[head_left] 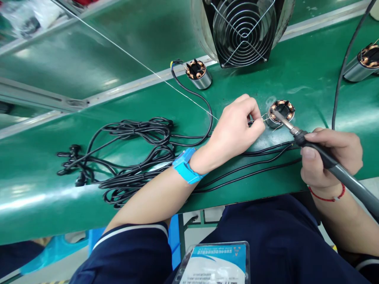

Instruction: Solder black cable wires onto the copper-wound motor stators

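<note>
My right hand (331,156) is wrapped round the dark handle of a soldering iron (343,173). Its metal tip reaches over the near rim of a motor stator (281,112), a steel cylinder with copper windings that stands upright on the green bench. Just left of this stator, my left hand (237,128) is closed in a pinch on thin wire (263,118) that extends to the stator's side. A fine silvery strand (154,73) runs from the upper left down to behind this hand. A black cable also passes beneath it; whether the fingers grip it is hidden.
Bundled black cables (139,134) with plugs lie left on the bench (44,197). A second stator (201,75), with a cable beside it, stands further back; another stator (363,65) is at far right. A fan with a wire guard (244,35) stands behind the work.
</note>
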`<action>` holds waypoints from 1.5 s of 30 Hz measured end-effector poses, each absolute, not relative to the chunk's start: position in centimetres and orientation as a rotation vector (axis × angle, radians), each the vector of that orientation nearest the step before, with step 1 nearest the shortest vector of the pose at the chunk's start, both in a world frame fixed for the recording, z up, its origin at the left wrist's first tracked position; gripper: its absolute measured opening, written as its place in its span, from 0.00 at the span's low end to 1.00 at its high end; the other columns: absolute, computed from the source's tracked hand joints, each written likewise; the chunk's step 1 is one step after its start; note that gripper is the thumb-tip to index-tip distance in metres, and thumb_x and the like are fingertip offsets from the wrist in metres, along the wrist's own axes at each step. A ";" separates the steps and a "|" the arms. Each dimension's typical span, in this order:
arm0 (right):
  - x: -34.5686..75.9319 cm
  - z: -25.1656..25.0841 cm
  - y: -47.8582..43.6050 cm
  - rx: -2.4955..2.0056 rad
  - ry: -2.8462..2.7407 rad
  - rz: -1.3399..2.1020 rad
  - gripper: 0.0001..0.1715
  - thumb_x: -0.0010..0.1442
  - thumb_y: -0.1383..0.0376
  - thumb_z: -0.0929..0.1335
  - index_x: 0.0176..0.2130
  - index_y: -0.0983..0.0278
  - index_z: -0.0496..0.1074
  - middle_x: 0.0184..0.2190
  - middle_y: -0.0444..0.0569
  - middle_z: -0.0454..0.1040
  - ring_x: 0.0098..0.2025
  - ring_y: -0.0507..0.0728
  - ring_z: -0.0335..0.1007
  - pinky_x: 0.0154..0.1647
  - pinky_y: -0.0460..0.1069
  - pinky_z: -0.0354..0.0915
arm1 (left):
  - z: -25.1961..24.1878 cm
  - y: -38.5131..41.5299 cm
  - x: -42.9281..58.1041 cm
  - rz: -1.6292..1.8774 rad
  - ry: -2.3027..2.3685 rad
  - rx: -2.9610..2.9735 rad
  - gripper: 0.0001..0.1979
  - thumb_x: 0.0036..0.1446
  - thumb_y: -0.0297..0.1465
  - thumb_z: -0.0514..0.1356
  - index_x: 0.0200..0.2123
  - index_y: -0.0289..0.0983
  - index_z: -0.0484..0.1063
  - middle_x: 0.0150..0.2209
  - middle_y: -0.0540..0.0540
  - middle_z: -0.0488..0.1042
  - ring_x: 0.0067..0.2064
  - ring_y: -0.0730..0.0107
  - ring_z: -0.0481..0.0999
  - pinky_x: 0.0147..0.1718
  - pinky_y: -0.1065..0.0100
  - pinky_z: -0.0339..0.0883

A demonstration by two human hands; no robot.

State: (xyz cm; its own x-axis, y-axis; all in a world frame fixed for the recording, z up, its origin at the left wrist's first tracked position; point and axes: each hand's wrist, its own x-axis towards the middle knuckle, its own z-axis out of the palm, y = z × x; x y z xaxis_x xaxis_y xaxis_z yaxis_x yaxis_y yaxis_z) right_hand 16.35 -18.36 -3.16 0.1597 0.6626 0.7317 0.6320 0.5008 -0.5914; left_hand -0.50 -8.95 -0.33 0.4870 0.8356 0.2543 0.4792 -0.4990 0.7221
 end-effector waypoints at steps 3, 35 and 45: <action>16.3 -3.0 -18.1 -1.232 -1.566 0.018 0.13 0.60 0.62 0.68 0.46 0.55 0.72 0.34 0.45 0.76 0.30 0.55 0.73 0.30 0.52 0.72 | -0.3 -9.0 -0.4 0.800 1.083 2.165 0.09 0.49 0.20 0.55 0.22 0.37 0.60 0.26 0.50 0.66 0.29 0.73 0.66 0.31 0.68 0.63; 14.6 -2.5 -15.3 -1.372 -1.703 0.159 0.27 0.61 0.67 0.66 0.57 0.53 0.58 0.33 0.42 0.76 0.41 0.59 0.73 0.49 0.60 0.65 | 0.1 -9.0 -1.0 0.846 0.898 2.058 0.05 0.56 0.25 0.58 0.28 0.35 0.71 0.40 0.45 0.75 0.38 0.72 0.73 0.35 0.69 0.68; 15.2 -2.8 -15.1 -1.327 -1.621 0.216 0.23 0.62 0.63 0.66 0.56 0.54 0.60 0.32 0.43 0.75 0.42 0.59 0.73 0.51 0.59 0.68 | -0.1 -9.1 -1.5 0.841 0.753 2.416 0.07 0.57 0.22 0.55 0.34 0.36 0.71 0.41 0.43 0.73 0.42 0.68 0.73 0.40 0.66 0.68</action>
